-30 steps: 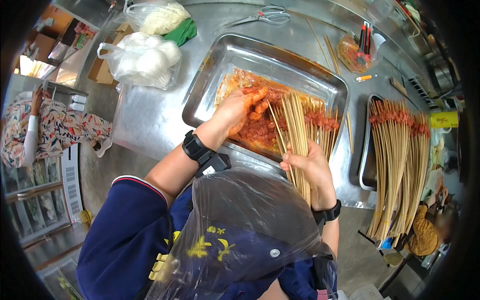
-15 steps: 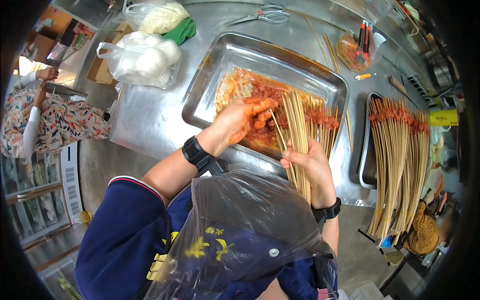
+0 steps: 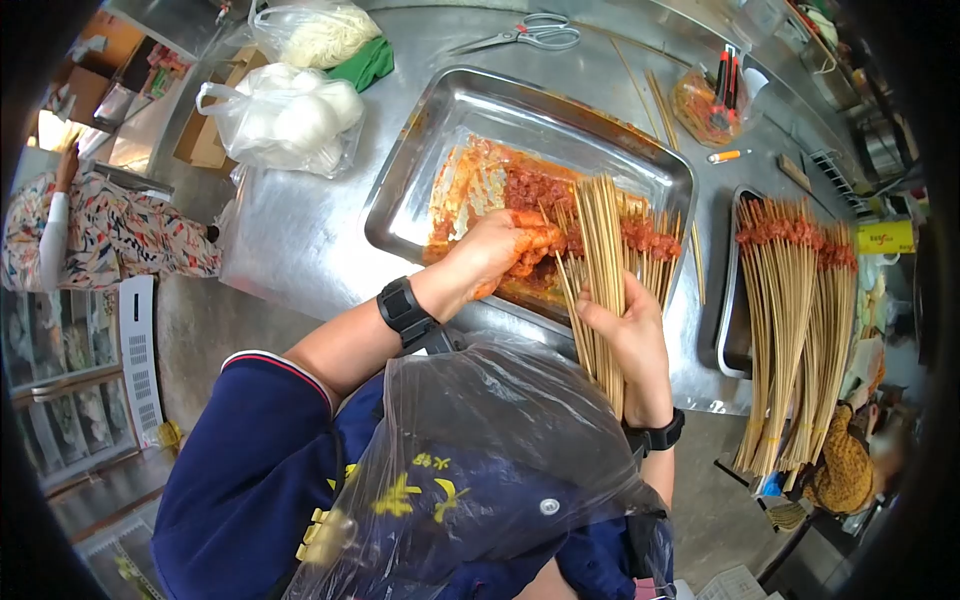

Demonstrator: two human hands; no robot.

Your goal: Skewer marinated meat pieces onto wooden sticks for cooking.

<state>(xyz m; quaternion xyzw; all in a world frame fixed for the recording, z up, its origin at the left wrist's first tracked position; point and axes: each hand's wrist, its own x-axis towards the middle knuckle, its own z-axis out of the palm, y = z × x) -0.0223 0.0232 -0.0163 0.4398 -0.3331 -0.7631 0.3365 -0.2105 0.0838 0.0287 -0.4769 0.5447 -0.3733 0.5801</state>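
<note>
My right hand [image 3: 632,325] is closed around a bundle of bamboo skewers [image 3: 603,250], which stands tilted with its tips up over the tray. My left hand [image 3: 510,248], its fingers coated in red marinade, is curled at the skewer tips on the bundle's left side. It pinches marinated meat there, mostly hidden by the fingers. Beneath both hands is a steel tray [image 3: 405,150] with a heap of red marinated meat [image 3: 540,195]. Several skewers threaded with meat [image 3: 652,240] lie in the tray's right end, just beyond my right hand.
A second tray [image 3: 733,300] at right carries many loaded skewers [image 3: 785,330], their handles overhanging the table edge. Scissors [image 3: 545,32], loose skewers [image 3: 660,105], an orange marker [image 3: 729,155] and bags of white food [image 3: 295,120] surround the main tray. Another person [image 3: 100,225] is at far left.
My left hand has turned, its fingers curling closed, and shifted slightly right and down against the skewers. My right hand still grips the bundle, its thumb moved a little. The person at left has lowered one hand.
</note>
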